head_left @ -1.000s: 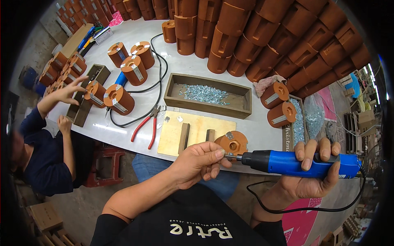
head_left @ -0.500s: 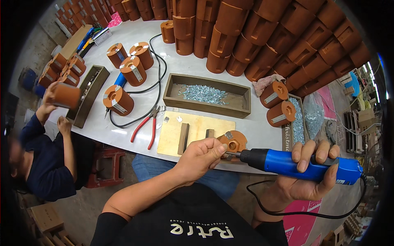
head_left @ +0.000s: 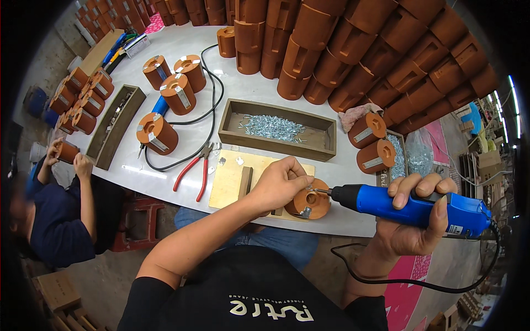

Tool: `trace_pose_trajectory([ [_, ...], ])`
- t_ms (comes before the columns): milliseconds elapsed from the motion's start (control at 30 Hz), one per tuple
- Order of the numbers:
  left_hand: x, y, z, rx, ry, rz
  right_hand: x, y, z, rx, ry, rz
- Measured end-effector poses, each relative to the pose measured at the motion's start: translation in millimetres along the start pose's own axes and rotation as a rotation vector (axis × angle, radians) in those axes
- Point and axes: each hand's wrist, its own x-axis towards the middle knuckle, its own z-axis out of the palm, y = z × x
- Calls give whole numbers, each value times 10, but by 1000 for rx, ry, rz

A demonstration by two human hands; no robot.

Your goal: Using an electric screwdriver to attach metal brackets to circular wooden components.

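Observation:
My right hand (head_left: pixel 417 212) is wrapped round a blue electric screwdriver (head_left: pixel 381 203) with a black nose, held almost level. Its thin bit points left and reaches over the top of a brown cylindrical block (head_left: pixel 318 208), beside the block's central hole. Small metal plates sit on the block's top. At the tip of the bit, my left hand (head_left: pixel 281 185) is closed in a pinch over the block's far left edge; what lies between its fingers is too small to make out. Under the block is a pale wooden board (head_left: pixel 223 185) with a dark wooden strip (head_left: pixel 245 181) on it.
A wooden tray (head_left: pixel 276 149) of silvery screws lies beyond the board, red-handled pliers (head_left: pixel 203 174) to its left. Several brown blocks (head_left: pixel 178 94) and a cable stand farther back. Stacked cylinders (head_left: pixel 309 49) line the far side. Another person (head_left: pixel 61 220) handles a block at left.
My left hand has moved up and away, onto the block's far edge. The block has turned, its plate now nearer me. The screwdriver has risen slightly. The other person's block has lowered.

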Motion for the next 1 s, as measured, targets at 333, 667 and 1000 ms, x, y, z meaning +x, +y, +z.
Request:
trace_pose_trajectory([
  [333,-59,64,12,86,33,8,19,114,43,-24,-55,21],
  [667,-13,17,50,34,59,11,14,112,84,-41,-130,29],
  [1000,-41,28,31,58,60,18,12,130,108,-36,-134,24],
])
